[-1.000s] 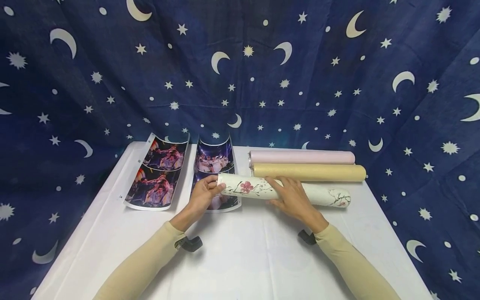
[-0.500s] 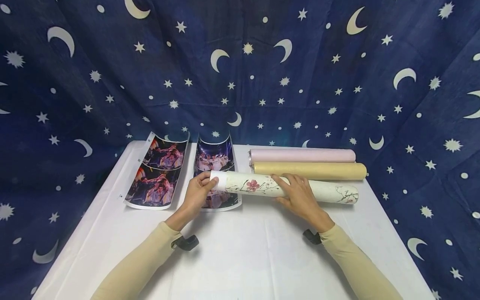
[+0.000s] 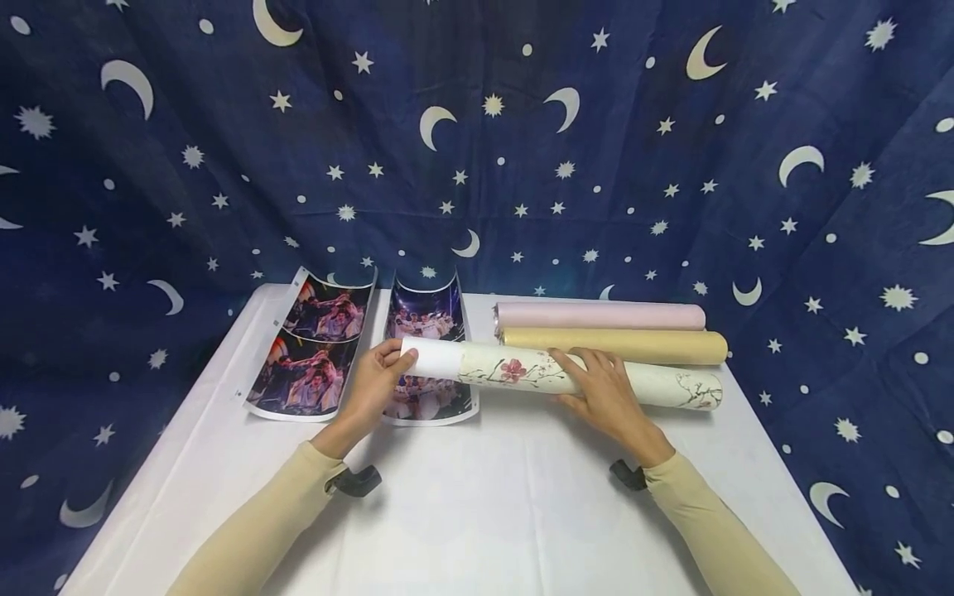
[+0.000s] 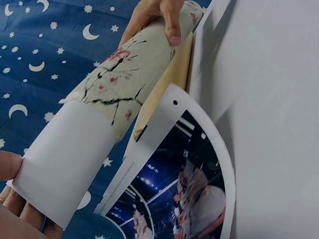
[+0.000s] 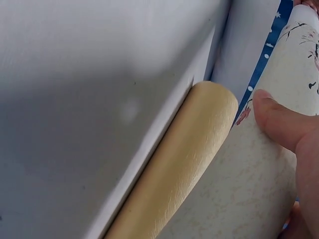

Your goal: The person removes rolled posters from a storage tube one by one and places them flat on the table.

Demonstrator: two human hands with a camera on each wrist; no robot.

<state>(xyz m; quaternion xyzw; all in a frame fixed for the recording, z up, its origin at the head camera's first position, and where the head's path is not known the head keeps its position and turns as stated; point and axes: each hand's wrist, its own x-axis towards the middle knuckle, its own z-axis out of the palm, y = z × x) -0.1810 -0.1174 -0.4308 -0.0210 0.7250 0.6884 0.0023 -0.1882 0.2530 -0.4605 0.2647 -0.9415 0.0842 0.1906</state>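
A cream roll of floral-patterned paper is held up crosswise above the table by both hands. From its left end juts a rolled white sheet, with its end pinched by my left hand, thumb in front and fingers behind. My right hand grips the floral roll around its middle; in the right wrist view its thumb lies along the roll. The left wrist view shows the white sheet coming out of the floral roll. How far it reaches inside is hidden.
Behind the floral roll lie a gold roll and a pink roll, side by side. To the left are two curled photo sheets, one partly behind the white sheet. A white cloth covers the table; a starry blue curtain hangs behind.
My left hand has moved left, drawing more of the white sheet out of the floral roll. The floral roll and my right hand have shifted right.
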